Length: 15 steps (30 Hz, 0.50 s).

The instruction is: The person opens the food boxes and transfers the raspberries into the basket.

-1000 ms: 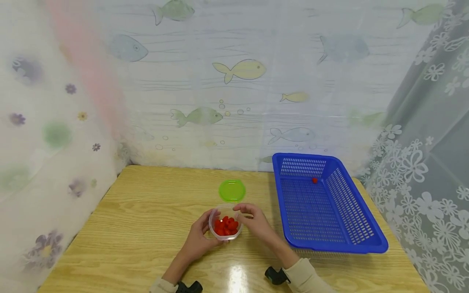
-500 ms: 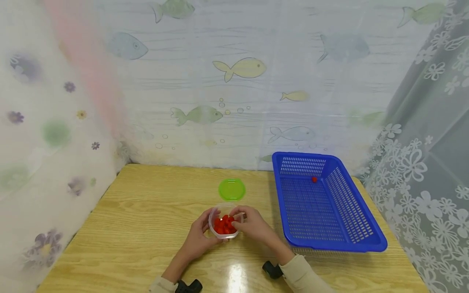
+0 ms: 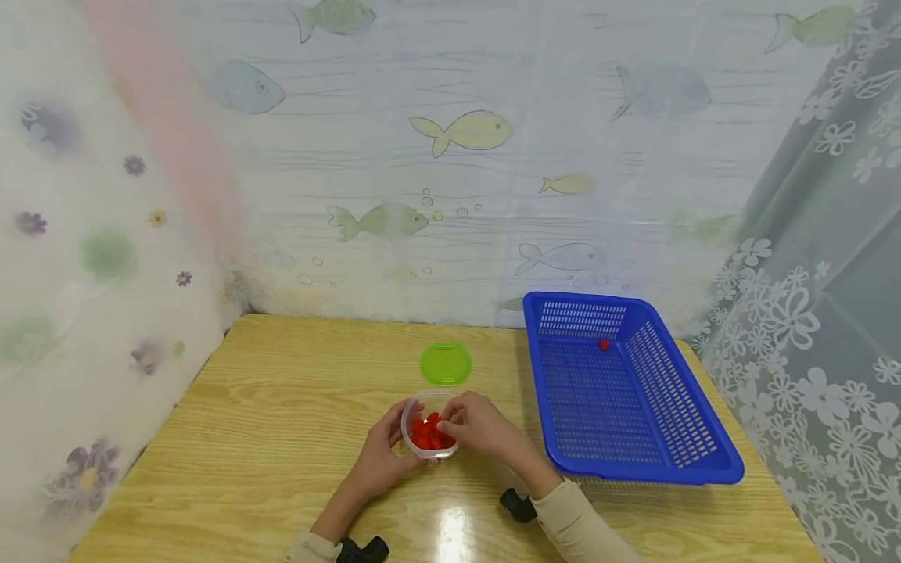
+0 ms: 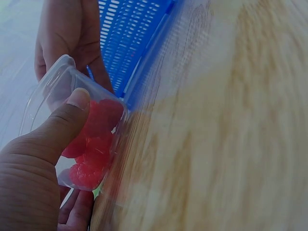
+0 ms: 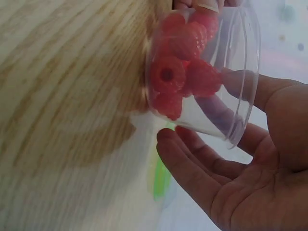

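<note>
My left hand [image 3: 385, 457] grips a small clear plastic container [image 4: 41, 103] from the left, its thumb on the outer wall in the left wrist view. Several red raspberries [image 5: 188, 41] lie in the bottom of the container. From the right, my right hand [image 3: 486, 428] reaches over the rim. Its thumb and a finger are inside, closed on a raspberry [image 5: 203, 78] at the near side of the pile; the far fingertip is partly hidden behind the plastic. The other fingers [image 5: 185, 166] of this hand stay outside the container.
A green lid [image 3: 446, 365] lies flat on the wooden table [image 3: 281, 407] just behind the container. To the right stands a large blue basket [image 3: 538, 375] with one small red raspberry [image 3: 604, 345] in its far corner. Patterned curtains hang behind and on both sides.
My right hand has moved left and down from the container's right rim into it, its fingertips drawing together at the raspberries. The left hand and container have stayed nearly in place.
</note>
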Each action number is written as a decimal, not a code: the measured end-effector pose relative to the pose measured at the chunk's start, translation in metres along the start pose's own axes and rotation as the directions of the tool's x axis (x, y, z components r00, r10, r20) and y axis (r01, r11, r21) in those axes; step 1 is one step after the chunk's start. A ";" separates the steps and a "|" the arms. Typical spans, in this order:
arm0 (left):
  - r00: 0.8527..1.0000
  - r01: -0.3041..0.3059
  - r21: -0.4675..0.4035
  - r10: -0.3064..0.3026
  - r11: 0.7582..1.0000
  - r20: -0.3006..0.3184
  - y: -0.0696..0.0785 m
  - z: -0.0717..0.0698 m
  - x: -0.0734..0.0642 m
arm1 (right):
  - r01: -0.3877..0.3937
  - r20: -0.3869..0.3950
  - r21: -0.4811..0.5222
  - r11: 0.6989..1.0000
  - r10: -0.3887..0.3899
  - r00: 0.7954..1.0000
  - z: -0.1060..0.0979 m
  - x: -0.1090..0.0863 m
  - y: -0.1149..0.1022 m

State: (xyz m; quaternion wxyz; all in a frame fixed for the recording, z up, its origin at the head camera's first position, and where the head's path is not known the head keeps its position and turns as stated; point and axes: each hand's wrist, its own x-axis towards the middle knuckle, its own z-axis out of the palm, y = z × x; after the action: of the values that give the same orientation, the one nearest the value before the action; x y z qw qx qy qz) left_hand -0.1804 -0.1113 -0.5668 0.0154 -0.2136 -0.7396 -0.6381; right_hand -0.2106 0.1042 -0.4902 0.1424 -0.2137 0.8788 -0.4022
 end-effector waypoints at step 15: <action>1.000 0.001 0.005 -0.001 1.000 -0.001 -0.005 0.000 0.000 | 0.043 0.057 0.060 0.997 -0.047 0.997 -0.002 0.003 0.006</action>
State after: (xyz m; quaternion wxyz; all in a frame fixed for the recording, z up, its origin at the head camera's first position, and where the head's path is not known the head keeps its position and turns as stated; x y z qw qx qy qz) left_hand -0.1824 -0.1120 -0.5712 0.0161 -0.2131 -0.7414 -0.6361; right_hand -0.2153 0.1075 -0.4941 0.1654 -0.2408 0.8569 -0.4247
